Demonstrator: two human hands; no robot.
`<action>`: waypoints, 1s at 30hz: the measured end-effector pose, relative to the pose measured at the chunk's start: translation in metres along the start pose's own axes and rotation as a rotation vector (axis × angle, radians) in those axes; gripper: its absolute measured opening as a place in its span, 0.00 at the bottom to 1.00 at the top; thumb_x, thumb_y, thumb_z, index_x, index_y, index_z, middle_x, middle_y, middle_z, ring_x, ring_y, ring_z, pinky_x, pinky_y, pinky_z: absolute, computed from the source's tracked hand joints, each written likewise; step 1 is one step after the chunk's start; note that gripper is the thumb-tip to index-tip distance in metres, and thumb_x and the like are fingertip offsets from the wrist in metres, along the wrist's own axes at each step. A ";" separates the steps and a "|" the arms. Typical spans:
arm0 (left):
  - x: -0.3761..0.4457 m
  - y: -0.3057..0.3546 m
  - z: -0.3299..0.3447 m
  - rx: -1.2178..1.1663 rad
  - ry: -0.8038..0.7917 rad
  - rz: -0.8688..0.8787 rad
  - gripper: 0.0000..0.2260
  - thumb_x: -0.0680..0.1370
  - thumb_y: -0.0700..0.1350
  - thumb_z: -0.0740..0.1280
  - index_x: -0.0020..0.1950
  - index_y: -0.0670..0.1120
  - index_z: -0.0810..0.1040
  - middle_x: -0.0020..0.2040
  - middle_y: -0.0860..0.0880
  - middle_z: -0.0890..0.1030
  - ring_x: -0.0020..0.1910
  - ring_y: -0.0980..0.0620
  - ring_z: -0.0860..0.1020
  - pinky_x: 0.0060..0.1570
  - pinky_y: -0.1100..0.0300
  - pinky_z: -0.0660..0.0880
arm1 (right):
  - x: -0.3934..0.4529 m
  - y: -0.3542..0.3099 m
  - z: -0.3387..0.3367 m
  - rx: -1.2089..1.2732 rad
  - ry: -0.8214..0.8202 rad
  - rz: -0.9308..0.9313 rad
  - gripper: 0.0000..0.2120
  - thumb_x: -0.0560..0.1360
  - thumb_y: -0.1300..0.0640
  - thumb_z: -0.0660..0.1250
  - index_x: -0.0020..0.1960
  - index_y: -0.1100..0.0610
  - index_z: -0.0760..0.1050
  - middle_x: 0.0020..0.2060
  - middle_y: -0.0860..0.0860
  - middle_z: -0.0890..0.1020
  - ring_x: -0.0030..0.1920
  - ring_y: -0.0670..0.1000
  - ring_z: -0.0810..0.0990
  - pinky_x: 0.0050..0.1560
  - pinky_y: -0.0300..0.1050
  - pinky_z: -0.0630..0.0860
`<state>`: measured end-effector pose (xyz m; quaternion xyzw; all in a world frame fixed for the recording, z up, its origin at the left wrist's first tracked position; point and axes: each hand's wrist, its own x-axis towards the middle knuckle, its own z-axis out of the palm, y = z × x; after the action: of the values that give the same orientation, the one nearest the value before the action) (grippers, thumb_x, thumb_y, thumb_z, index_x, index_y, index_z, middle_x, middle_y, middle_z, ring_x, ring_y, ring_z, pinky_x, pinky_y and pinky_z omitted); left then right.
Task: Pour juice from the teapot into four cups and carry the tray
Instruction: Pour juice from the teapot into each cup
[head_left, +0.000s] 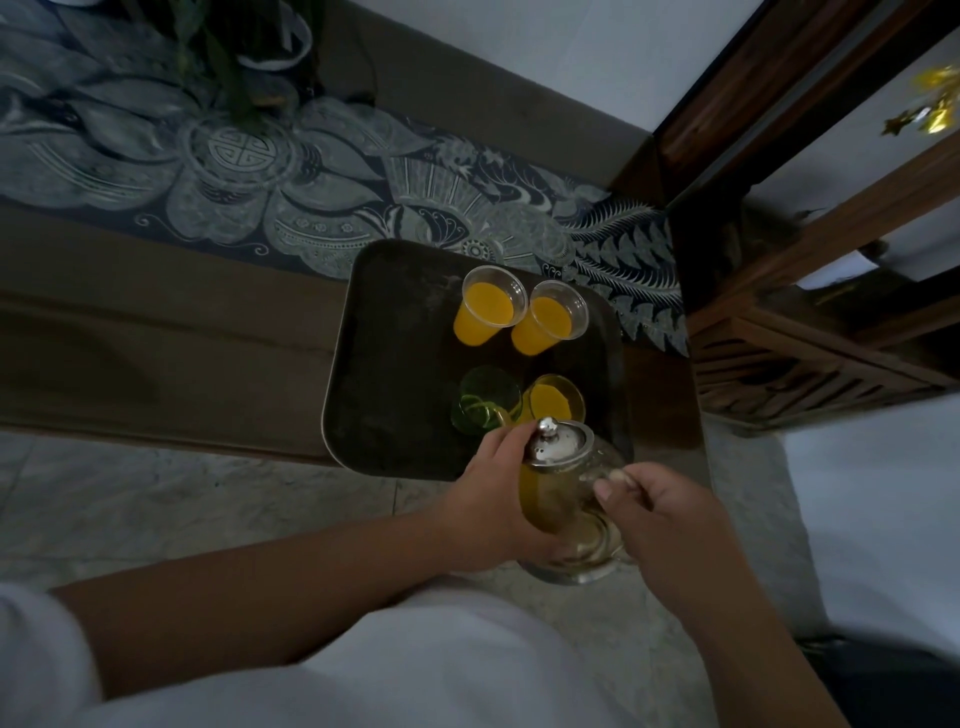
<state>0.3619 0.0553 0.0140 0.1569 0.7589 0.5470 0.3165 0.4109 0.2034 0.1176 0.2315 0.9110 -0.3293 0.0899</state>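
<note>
A dark tray (395, 332) lies on the table with four cups. Two clear cups (485, 304) (548, 318) at the far side hold orange juice. A third cup (553, 399) at the near right also holds juice. A green cup (484, 397) at the near left shows no orange juice. The glass teapot (558, 499) with a metal lid is tilted toward the green cup, juice inside it. My left hand (493, 499) steadies the pot's side and lid. My right hand (670, 519) grips its handle.
A patterned dark runner (311, 187) crosses the brown table (156, 332) behind the tray. A plant pot (244, 47) stands at the far left. A wooden chair or frame (810, 291) rises to the right. Pale tiled floor (208, 499) lies below.
</note>
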 end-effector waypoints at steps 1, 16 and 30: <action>0.000 0.000 0.000 0.000 0.000 -0.002 0.54 0.62 0.54 0.82 0.78 0.53 0.50 0.74 0.55 0.56 0.71 0.52 0.64 0.68 0.50 0.70 | 0.000 0.000 0.000 -0.005 0.002 0.001 0.14 0.74 0.53 0.69 0.38 0.63 0.74 0.23 0.45 0.69 0.25 0.44 0.67 0.31 0.44 0.66; -0.004 0.002 -0.001 -0.055 0.007 -0.012 0.54 0.63 0.52 0.82 0.79 0.53 0.49 0.73 0.56 0.57 0.65 0.59 0.62 0.64 0.61 0.68 | -0.005 -0.015 -0.005 -0.060 -0.021 -0.016 0.11 0.74 0.51 0.68 0.36 0.56 0.77 0.31 0.53 0.78 0.29 0.46 0.74 0.35 0.50 0.76; -0.006 0.001 -0.002 -0.090 -0.018 -0.032 0.55 0.64 0.51 0.82 0.79 0.55 0.47 0.74 0.56 0.56 0.65 0.58 0.62 0.62 0.61 0.68 | -0.010 -0.028 -0.007 -0.135 0.012 -0.033 0.11 0.75 0.52 0.67 0.36 0.54 0.76 0.27 0.50 0.77 0.31 0.47 0.75 0.33 0.44 0.70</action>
<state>0.3648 0.0504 0.0173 0.1351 0.7331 0.5740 0.3388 0.4066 0.1852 0.1414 0.2120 0.9353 -0.2671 0.0944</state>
